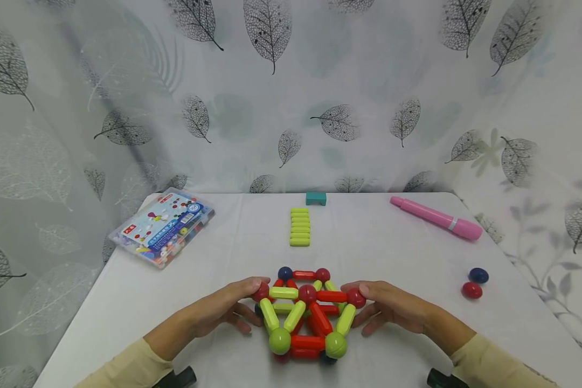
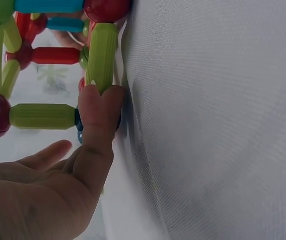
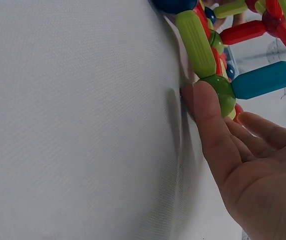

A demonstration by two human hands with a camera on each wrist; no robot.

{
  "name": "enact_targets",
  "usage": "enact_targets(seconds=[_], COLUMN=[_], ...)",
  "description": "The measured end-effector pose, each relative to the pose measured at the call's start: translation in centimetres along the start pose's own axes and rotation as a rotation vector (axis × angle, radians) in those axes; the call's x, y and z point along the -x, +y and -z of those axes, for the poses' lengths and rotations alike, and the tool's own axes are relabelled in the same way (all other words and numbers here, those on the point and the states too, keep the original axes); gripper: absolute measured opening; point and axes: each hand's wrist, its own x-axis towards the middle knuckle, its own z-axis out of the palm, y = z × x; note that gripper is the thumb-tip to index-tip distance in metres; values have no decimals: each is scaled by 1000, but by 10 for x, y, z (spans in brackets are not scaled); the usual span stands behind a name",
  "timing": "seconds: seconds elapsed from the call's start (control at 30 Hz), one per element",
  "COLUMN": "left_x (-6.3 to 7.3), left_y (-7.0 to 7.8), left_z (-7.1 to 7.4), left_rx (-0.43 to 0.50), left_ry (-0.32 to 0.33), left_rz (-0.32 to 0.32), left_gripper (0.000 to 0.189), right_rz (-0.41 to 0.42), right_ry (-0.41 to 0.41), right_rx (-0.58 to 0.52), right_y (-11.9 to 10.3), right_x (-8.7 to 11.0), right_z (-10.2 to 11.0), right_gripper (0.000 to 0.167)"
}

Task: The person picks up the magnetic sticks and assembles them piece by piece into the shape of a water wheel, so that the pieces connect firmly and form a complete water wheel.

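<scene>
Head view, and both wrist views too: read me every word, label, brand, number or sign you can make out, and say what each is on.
None can be read reliably.
Plastic case: white marks on red patches and a blue band, too small and blurred.
Right sleeve: small dark marks, too small to tell if they are lettering.
Ball-and-rod structure: no lettering visible in any view.

Nothing legible — box label [image 1: 163, 223] too small
</scene>
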Motion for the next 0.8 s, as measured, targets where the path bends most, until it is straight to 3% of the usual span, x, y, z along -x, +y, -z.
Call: enact_targets(seconds=[0.17,0.47,0.8], left_x=[2,5,8], left_y=[2,9,5], left_z=[1,5,4], left_rx=[-31,-118,-134], left_ry=[-20,-13,-11], left_rz=[-31,-148,-287], left_gripper=[73,75,80], right_rz=[30,113,195], right_ry=[8,106,161], right_rx=[79,324,449], right_y=[-4,-13,-16], right_x=[2,6,13], right_z=[0,0,-1], right_gripper=[65,69,75])
